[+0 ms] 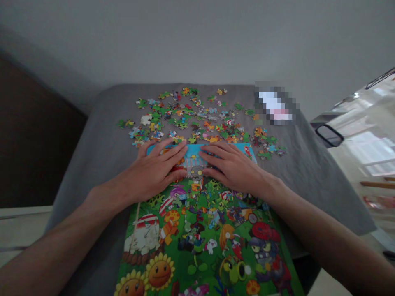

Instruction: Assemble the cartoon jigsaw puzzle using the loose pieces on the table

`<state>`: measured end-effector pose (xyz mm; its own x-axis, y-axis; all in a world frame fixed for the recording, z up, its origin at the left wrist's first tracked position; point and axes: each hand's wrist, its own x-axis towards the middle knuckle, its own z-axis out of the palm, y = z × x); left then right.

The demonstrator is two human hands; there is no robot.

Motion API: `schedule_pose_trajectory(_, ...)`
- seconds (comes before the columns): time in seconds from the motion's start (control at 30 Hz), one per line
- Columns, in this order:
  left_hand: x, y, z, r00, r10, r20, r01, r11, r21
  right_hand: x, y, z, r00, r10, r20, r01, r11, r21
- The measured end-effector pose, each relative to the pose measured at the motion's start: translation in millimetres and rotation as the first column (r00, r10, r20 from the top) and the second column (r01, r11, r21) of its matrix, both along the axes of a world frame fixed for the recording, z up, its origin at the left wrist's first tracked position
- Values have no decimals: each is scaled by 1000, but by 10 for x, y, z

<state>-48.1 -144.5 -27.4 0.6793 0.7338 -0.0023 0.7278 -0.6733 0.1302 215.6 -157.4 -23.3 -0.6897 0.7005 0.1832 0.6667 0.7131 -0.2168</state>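
A colourful cartoon puzzle board (197, 242) with sunflowers, plants and zombies on green lies before me, its blue strip at the far end. My left hand (156, 170) rests flat across the far left part of it, fingers stretched toward the far edge. Over the far right part lies my right hand (230, 166), also flat with its fingers extended. Between the two hands a grey zombie face shows on the board. Just beyond my fingertips many loose jigsaw pieces (212, 139) are scattered. What lies beneath my palms is hidden.
A grey cloth (308, 185) covers the table, which meets a pale wall at the back. At the far right sits a pixelated, blurred-out object (276, 107). A dark panel (37, 135) stands at left. A black-framed item (329, 135) is beyond the right edge.
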Motion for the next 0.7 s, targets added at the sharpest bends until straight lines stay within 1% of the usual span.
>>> schedule_pose_trajectory(0.13, 23, 3, 5, 999, 28, -19, -28, 1000, 12, 62, -46, 82, 989, 42, -145, -47, 998, -35)
schedule_pose_trajectory(0.23, -13, 32, 54, 999, 52, -1, -52, 998, 28, 8, -164, 167, 971, 94, -221, -110, 992, -63)
schedule_pose_trajectory(0.33, -72, 67, 144, 995, 96, 32, -97, 995, 33, -166, -332, 199, 968, 128, -214, -148, 986, -82)
schedule_pose_trajectory(0.5, -133, 91, 271, 985, 162, 51, -164, 986, 38, -479, -544, 107, 984, 133, -119, -144, 985, -94)
schedule_pose_trajectory(0.6, -133, 97, 282, 986, 157, 58, -159, 987, 34, -552, -590, 69, 985, 122, -118, -137, 982, -127)
schedule_pose_trajectory(0.67, -132, 110, 256, 988, 133, 74, -135, 990, 27, -560, -581, 94, 984, 120, -131, -143, 974, -177)
schedule_pose_trajectory(0.7, -136, 121, 235, 988, 125, 87, -128, 991, 28, -549, -560, 126, 978, 147, -151, -176, 963, -203)
